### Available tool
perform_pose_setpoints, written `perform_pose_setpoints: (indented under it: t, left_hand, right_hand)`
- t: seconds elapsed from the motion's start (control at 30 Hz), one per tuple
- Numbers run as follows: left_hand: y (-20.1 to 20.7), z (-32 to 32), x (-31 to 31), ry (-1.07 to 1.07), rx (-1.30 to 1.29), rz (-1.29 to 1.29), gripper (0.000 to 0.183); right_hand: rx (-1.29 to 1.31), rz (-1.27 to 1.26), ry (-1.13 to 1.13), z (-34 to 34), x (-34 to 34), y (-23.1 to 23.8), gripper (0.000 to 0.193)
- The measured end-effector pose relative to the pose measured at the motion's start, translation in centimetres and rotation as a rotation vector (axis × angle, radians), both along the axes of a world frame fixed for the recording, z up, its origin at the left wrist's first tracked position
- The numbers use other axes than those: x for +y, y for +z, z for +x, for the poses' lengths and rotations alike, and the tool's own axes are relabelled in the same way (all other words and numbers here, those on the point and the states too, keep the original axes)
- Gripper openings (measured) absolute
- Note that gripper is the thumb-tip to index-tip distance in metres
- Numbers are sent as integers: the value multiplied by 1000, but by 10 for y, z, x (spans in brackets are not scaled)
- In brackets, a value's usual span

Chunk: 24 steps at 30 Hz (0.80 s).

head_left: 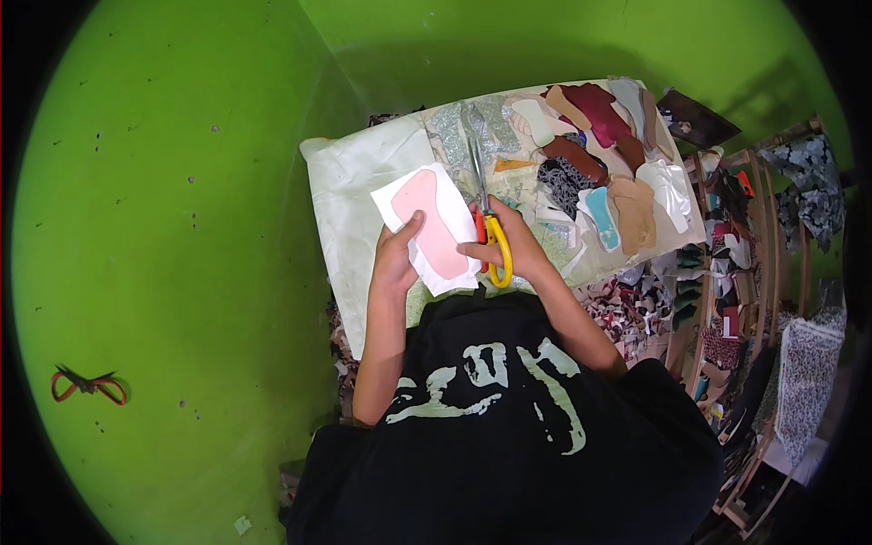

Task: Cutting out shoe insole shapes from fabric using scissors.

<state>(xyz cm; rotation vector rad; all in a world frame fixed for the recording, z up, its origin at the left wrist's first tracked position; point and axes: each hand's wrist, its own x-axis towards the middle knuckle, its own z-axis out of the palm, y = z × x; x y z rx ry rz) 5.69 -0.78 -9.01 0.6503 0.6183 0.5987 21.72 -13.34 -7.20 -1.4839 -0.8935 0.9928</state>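
Observation:
My left hand (396, 254) grips the left edge of a white sheet (389, 193), its thumb lying on top. On that sheet lies a pink insole-shaped piece (427, 218), narrower in the middle and rounded at both ends. My right hand (520, 243) is closed around large scissors (499, 245) with yellow and orange-red handles. Their long metal blades point away from me, up over the table, and look nearly closed. The right thumb reaches to the sheet's lower right edge. Both hands are over the near side of the table.
The table (341, 209) has a pale cover. Toward its right lie shaped pieces: maroon fabric (595, 113), a black-and-white bundle (565, 182), a turquoise piece (600, 218) and tan pieces (633, 211). A crowded wooden rack (767, 236) stands at right. Dark pliers-like tools (88, 385) hang on the green wall.

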Motion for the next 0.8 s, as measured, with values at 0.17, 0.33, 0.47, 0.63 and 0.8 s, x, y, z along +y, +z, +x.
perform_pose_setpoints:
  t: [0.17, 0.33, 0.47, 0.63, 0.8]
  left_hand:
    - [-2, 1, 1, 89, -8, -11, 53]
    - [1, 7, -3, 108, -2, -9, 49]
    - [-10, 8, -5, 45, 107, 280, 45]
    - [-9, -4, 6, -66, 305, 451, 50]
    - [5, -7, 9, -93, 248, 452, 42]
  right_hand:
    - [90, -61, 46, 3, 2, 0, 52]
    - [126, 1, 20, 1, 0, -20, 56]
    - [101, 17, -18, -3, 1, -15, 58]
    - [118, -5, -15, -5, 0, -7, 57]
    - [100, 12, 6, -1, 0, -2, 53]
